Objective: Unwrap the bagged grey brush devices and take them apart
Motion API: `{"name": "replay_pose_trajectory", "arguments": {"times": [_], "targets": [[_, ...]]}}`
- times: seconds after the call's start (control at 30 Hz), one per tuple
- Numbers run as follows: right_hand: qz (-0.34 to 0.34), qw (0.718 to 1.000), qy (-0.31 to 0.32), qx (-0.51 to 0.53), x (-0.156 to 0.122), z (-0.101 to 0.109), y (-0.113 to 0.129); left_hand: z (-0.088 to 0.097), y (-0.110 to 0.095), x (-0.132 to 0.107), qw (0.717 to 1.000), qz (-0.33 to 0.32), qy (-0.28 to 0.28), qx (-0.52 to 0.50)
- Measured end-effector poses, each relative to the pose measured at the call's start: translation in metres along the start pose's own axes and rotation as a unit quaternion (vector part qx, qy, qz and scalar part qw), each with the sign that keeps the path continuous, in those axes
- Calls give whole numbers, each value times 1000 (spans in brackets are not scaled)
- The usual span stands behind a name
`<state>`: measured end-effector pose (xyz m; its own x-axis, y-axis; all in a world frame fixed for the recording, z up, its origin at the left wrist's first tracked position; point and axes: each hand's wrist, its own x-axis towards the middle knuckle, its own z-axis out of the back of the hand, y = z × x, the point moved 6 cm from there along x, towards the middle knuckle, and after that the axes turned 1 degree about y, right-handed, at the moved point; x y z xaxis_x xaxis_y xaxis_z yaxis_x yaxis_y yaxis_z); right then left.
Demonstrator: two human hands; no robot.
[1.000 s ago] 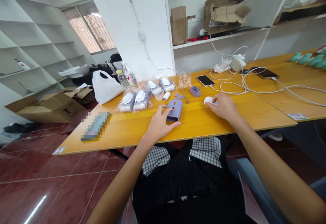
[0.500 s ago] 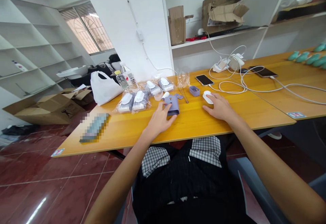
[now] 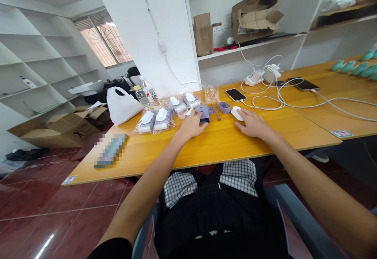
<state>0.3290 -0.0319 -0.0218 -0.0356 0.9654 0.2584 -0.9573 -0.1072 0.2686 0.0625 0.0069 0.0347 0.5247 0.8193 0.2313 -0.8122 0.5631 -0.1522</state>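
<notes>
Purple case [image 3: 204, 111], eleven o'clock, and white piece [image 3: 236, 112], one o'clock, lie unjoined; left hand [image 3: 191, 126]: grip unclear; right hand [image 3: 251, 123] spread.

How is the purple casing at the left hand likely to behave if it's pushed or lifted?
The purple casing would probably stay stiff, since its walls hold a boxy shape. The dark opening at its near end suggests a hollow shell, likely light for its size. Its flat-looking faces should make it slide on the table rather than roll.

no lettering readable — too small or blurred
</notes>
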Motion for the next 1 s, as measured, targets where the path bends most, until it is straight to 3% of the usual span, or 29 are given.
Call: {"name": "replay_pose_trajectory", "arguments": {"times": [0.1,0.23,0.47,0.6,0.73,0.87,1.0], "targets": [[8,1000,4,-30,16,1,-7,-4,8,4,1000,11,14,-9],[24,997,-13,-72,37,5,-8,-6,15,-1,999,4,-8,-51],[-33,998,-49,-27,48,10,-8,-3,25,-40,996,-13,8,-91],[7,997,-76,11,33,11,6,-6,32,-73,995,-13,43,-85],[38,995,-89,27,-4,8,40,-9,31,-97,997,5,50,-66],[67,997,-35,12,-36,-6,71,-6,23,-104,998,4,23,-54],[63,996,53,-26,-41,-17,78,-7,19,-104,998,6,49,-25]]}}
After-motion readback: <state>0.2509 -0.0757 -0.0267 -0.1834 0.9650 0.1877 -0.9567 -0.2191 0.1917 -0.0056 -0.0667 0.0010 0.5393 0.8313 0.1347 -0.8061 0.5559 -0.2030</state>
